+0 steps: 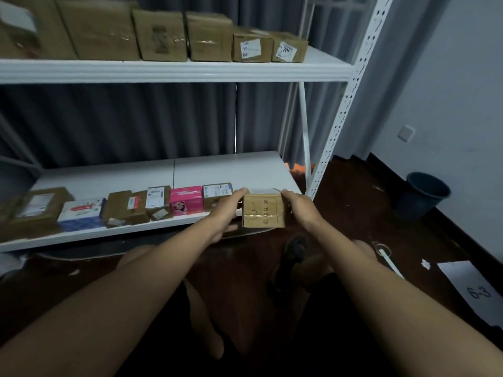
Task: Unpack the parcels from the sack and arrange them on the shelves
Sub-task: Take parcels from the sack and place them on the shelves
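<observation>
Both hands hold one small brown cardboard parcel [263, 208] between them at the front right end of the lower shelf [223, 167]. The left hand [227, 210] grips the parcel's left side, its fingers curled over the upper left edge; the right hand [296, 206] grips the right side, fingers wrapped over the upper right corner. The parcel is upright, with clear tape across its front, printed handling symbols down the middle and a white label on its top face; whether its base rests on the shelf edge or hangs just in front of it cannot be told. Immediately left of the parcel, along the shelf's front edge, runs a row of parcels: a brown box with a blue-and-white label [216, 193], a pink box [186, 200], a brown box with a white label [158, 201], a taped brown box [125, 208], a white-and-blue box [81, 213] and a larger brown box [38, 206] at the far left. The upper shelf [174, 70] carries a row of brown cartons, the two rightmost [251, 47] [289, 50] smaller and bearing white labels. A white perforated upright [351, 91] frames the rack's right side, with grey curtains [122, 118] behind. On the dark floor to the right stand a dark bin [424, 194] by the wall and a sheet of paper marked "6-3" [473, 289].
</observation>
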